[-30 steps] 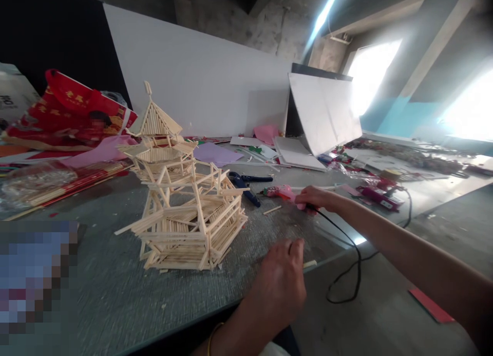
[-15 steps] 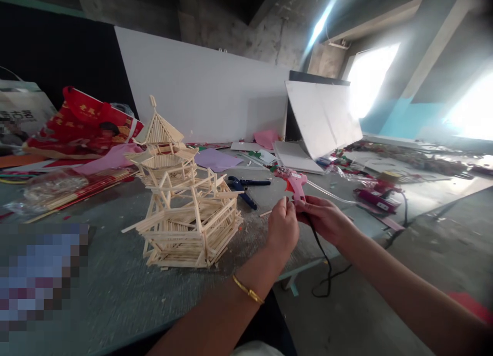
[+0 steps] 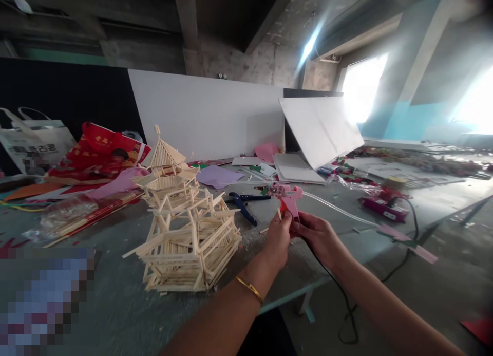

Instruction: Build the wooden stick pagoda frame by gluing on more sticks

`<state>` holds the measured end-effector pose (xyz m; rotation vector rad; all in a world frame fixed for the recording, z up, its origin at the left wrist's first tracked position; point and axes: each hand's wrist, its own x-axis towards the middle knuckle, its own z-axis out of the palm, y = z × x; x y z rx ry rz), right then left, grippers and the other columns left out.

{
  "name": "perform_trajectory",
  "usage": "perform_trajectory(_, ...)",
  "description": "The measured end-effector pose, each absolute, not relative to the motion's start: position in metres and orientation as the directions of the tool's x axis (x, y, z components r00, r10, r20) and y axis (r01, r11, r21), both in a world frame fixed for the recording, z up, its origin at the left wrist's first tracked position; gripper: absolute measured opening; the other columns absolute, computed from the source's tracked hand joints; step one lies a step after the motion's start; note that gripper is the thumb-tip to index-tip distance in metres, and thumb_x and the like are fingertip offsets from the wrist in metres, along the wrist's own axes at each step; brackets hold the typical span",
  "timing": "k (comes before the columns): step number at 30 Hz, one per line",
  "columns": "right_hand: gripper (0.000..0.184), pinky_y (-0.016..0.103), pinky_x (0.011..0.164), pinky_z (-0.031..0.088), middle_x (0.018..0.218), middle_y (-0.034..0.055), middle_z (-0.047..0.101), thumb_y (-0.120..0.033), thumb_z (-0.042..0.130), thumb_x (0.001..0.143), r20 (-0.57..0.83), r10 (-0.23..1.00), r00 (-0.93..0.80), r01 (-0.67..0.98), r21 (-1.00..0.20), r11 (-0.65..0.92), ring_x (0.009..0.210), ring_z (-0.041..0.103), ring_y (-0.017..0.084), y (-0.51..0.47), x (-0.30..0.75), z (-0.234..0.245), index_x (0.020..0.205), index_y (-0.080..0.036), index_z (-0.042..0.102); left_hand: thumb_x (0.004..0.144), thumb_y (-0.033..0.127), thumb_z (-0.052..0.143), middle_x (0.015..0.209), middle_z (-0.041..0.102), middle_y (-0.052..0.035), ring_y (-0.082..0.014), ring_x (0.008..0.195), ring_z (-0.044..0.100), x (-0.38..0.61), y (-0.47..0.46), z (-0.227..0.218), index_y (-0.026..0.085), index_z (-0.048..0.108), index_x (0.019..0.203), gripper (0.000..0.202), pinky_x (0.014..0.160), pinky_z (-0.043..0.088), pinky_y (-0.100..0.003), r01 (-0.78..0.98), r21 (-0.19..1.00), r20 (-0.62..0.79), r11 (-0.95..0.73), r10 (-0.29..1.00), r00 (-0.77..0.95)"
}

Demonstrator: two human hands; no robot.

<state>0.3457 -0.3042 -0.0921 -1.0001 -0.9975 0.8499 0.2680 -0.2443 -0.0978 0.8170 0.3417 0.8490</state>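
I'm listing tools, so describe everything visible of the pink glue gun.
The pink glue gun looks plastic, with a dark-speckled front, orange trigger and black cord below its handle. It is upright above the table, nozzle pointing picture-left. A clear stick seems to extend from its rear. The left hand and right hand meet at the handle.

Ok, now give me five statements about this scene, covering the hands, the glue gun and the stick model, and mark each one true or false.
1. The left hand and right hand are together at the handle of the pink glue gun. True.
2. The pink glue gun points to the picture's right. False: it points left.
3. A gold bracelet circles the left wrist. True.
4. Dark blue pliers lie on the table, between the stick model and the pink glue gun in the picture. True.
5. The stick model lies on its side. False: it stands upright.
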Motion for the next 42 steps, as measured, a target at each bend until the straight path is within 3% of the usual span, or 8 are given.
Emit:
perform_trajectory(5, 0.030, 0.026, 0.073, 0.046, 0.082, 0.0040, 0.065, -0.034, 0.079, 0.064, 0.172, 0.941, 0.290, -0.225, -0.944, 0.242, 0.078, 0.059, 0.019, -0.304, 0.346, -0.090, 0.087, -0.017, 0.071, 0.074, 0.037, 0.063, 0.077, 0.060, -0.0022, -0.0121, 0.065, 0.056, 0.266, -0.242, -0.101, 0.015, 0.056, 0.092, 0.029, 0.063, 0.044, -0.024, -0.542, 0.738, 0.049, 0.401, 0.770, 0.636)
perform_trajectory(12, 0.025, 0.023, 0.063, 0.045, 0.069, 0.0037, 0.062, -0.032, 0.080, 0.061, 0.143, 0.940, 0.309, -0.232, -0.947, 0.221, 0.063, 0.054, 0.014, -0.302, 0.351, -0.089, 0.078, -0.014, 0.073, 0.074, 0.039, 0.065, 0.086, 0.062, -0.0046, -0.0128, 0.071, 0.057, 0.263, -0.243, -0.101, 0.013, 0.057, 0.099, 0.037, 0.063, 0.043, -0.023, -0.578, 0.718, 0.095, 0.388, 0.769, 0.633)
perform_trajectory(26, 0.029, 0.025, 0.064, 0.044, 0.075, 0.0022, 0.065, -0.031, 0.083, 0.056, 0.249, 0.873, 0.420, -0.109, -0.941, 0.320, 0.064, 0.054, 0.015, -0.300, 0.346, -0.085, 0.081, -0.017, 0.074, 0.075, 0.042, 0.066, 0.088, 0.063, -0.0052, -0.0126, 0.077, 0.056, 0.263, -0.242, -0.102, 0.014, 0.061, 0.100, 0.038, 0.071, 0.043, -0.024, -0.645, 0.639, 0.178, 0.419, 0.735, 0.654)
perform_trajectory(33, 0.030, 0.026, 0.069, 0.044, 0.078, 0.0036, 0.064, -0.031, 0.079, 0.064, 0.236, 0.919, 0.315, -0.098, -0.955, 0.279, 0.071, 0.055, 0.016, -0.301, 0.346, -0.079, 0.088, -0.015, 0.073, 0.072, 0.044, 0.067, 0.091, 0.064, -0.0054, -0.0143, 0.080, 0.058, 0.262, -0.240, -0.099, 0.016, 0.058, 0.101, 0.041, 0.070, 0.043, -0.025, -0.670, 0.606, 0.170, 0.429, 0.753, 0.636)
perform_trajectory(42, 0.020, 0.028, 0.071, 0.046, 0.075, 0.0048, 0.064, -0.033, 0.069, 0.070, 0.235, 0.932, 0.277, -0.132, -0.951, 0.279, 0.072, 0.056, 0.018, -0.301, 0.352, -0.080, 0.081, -0.017, 0.074, 0.076, 0.039, 0.064, 0.088, 0.062, -0.0048, -0.0113, 0.076, 0.057, 0.266, -0.235, -0.105, 0.015, 0.058, 0.097, 0.033, 0.070, 0.044, -0.023, -0.678, 0.600, 0.161, 0.425, 0.766, 0.623)
